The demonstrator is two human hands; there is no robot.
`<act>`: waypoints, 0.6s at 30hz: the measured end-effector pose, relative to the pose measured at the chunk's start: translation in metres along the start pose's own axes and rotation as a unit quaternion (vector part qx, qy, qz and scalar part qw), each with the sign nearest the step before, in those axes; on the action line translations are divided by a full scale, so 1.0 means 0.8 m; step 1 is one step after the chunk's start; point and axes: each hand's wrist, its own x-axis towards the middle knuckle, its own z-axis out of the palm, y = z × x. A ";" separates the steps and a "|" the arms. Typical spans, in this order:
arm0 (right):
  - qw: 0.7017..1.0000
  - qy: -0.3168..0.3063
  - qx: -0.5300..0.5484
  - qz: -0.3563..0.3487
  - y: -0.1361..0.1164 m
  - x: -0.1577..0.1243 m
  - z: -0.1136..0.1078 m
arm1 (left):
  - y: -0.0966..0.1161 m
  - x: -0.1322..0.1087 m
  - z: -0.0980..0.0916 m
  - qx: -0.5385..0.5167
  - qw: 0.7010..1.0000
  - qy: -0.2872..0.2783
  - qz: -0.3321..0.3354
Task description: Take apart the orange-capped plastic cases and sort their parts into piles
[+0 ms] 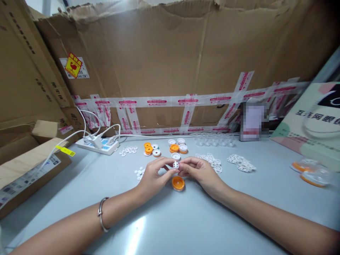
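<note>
Between my two hands is a small white round plastic part (175,164) with openings in it. The fingertips of my left hand (156,173) pinch it from the left. My right hand (198,170) has its thumb and fingers pressed together against the part's right side. Just below, on the table, sits an orange round cup-like piece (177,183) with a pale rim underneath. Small white discs (139,173) lie beside my left hand, partly hidden by it. White openwork pieces (211,161) are spread behind my right hand.
Orange and white round shells (152,148) and more shells (177,146) stand farther back. Clear domes (215,140) line the rear. A power strip (98,144) with cables is at left, near an open carton (34,166). Big cardboard (148,53) walls the back; finished-looking orange-white pieces (315,177) sit right.
</note>
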 end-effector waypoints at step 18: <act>0.995 -0.001 -0.099 -0.021 -0.002 -0.006 -0.001 | -0.008 -0.004 -0.001 0.192 0.959 -0.019 0.208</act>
